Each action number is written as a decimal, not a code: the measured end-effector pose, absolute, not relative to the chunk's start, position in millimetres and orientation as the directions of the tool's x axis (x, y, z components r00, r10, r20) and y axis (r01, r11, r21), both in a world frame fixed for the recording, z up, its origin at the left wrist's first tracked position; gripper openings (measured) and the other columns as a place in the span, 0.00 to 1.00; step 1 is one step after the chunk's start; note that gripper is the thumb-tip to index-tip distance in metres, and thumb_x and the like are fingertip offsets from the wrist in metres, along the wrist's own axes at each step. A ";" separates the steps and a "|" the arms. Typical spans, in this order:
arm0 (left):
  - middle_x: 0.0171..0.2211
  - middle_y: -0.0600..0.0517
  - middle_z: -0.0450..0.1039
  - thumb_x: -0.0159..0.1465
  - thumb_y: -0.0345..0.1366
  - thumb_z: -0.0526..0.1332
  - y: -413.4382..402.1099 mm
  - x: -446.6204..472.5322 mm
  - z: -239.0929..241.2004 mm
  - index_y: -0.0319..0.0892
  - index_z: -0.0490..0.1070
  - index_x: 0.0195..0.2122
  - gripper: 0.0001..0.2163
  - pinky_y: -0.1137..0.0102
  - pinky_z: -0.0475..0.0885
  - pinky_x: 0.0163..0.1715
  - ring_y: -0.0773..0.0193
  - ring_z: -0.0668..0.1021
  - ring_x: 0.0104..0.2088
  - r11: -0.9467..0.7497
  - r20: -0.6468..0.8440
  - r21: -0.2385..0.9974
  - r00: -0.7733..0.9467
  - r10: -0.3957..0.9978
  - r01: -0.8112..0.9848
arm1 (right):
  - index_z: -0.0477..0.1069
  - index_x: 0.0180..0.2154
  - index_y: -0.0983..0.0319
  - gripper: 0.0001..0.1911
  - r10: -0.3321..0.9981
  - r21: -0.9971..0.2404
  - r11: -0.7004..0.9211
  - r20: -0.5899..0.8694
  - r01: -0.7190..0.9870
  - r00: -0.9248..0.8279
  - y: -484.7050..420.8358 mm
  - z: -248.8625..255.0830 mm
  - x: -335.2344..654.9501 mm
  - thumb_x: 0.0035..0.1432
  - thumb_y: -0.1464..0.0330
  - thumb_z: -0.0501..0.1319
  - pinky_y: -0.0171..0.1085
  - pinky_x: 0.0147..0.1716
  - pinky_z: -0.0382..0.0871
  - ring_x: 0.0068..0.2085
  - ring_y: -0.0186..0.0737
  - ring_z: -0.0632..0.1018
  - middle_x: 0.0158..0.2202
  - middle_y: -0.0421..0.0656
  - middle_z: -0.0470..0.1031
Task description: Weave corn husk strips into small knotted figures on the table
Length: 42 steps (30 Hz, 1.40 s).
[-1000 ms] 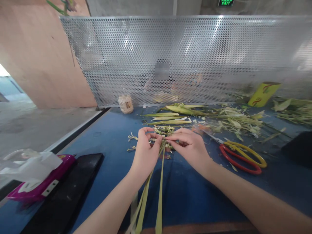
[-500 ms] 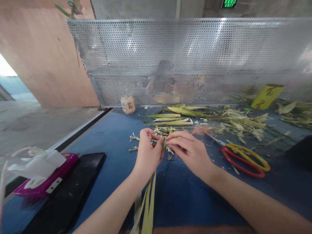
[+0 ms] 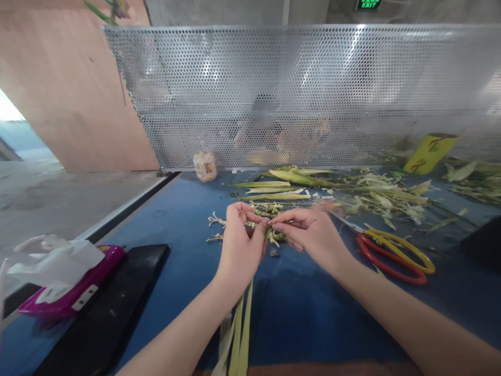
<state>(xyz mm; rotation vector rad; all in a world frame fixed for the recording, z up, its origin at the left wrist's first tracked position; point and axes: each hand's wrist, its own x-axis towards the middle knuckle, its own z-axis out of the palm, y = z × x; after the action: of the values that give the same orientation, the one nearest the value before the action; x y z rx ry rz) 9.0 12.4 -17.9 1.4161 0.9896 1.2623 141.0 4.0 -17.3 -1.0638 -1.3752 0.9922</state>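
Observation:
My left hand is closed in a pinch over the middle of the table, and my right hand pinches from the other side. Between their fingertips is a small green leaf strip, mostly covered by the fingers. Long pale-green leaf strips run from below my left hand to the table's front edge; whether they join the held piece is hidden. Just beyond the fingers lie small knotted plant pieces, and more knotted pale ends stick out left of my left hand.
Scissors with red and yellow handles lie at right. Leaf blades and a heap of dry leaves lie behind. A jar, a yellow canister, a black phone-like slab and a magenta power strip surround the blue table.
My right hand has shifted slightly, with its fingers drawn closer together at the strip. My left hand stays nearly in place. The view has tilted a little.

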 end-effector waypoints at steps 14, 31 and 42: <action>0.28 0.57 0.72 0.55 0.32 0.59 5.2 1.2 -10.4 0.46 0.54 0.38 0.14 0.73 0.70 0.29 0.68 0.76 0.27 -0.416 0.399 0.899 0.138 0.906 0.133 | 0.64 0.35 0.62 0.15 0.972 -0.972 0.235 0.235 0.004 -0.023 2.3 -5.6 146.4 0.44 0.71 0.64 0.27 0.10 0.54 0.11 0.21 0.61 0.23 0.34 0.71; 0.24 0.58 0.74 0.47 0.30 0.67 -0.9 -0.2 -3.5 0.49 0.60 0.37 0.20 0.63 0.70 0.42 0.61 0.77 0.34 -0.631 0.635 0.753 0.043 0.771 0.188 | 0.66 0.33 0.59 0.12 0.903 -0.884 0.430 0.417 0.183 -0.106 -3.6 -3.4 149.6 0.45 0.79 0.59 0.26 0.08 0.57 0.15 0.24 0.67 0.26 0.36 0.72; 0.27 0.57 0.77 0.44 0.28 0.69 4.0 -5.9 3.9 0.53 0.48 0.58 0.43 0.66 0.74 0.34 0.60 0.78 0.32 -0.395 0.382 0.916 0.149 0.912 0.069 | 0.63 0.43 0.54 0.20 0.883 -0.864 0.467 0.444 0.188 -0.152 -5.3 -3.6 153.6 0.47 0.75 0.60 0.27 0.15 0.66 0.22 0.30 0.75 0.26 0.35 0.73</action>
<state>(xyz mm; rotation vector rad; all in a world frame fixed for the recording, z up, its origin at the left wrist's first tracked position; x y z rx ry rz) -5.9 4.0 3.9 1.6338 0.9625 1.3425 153.6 -5.3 -3.6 -0.9430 -1.6340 0.8027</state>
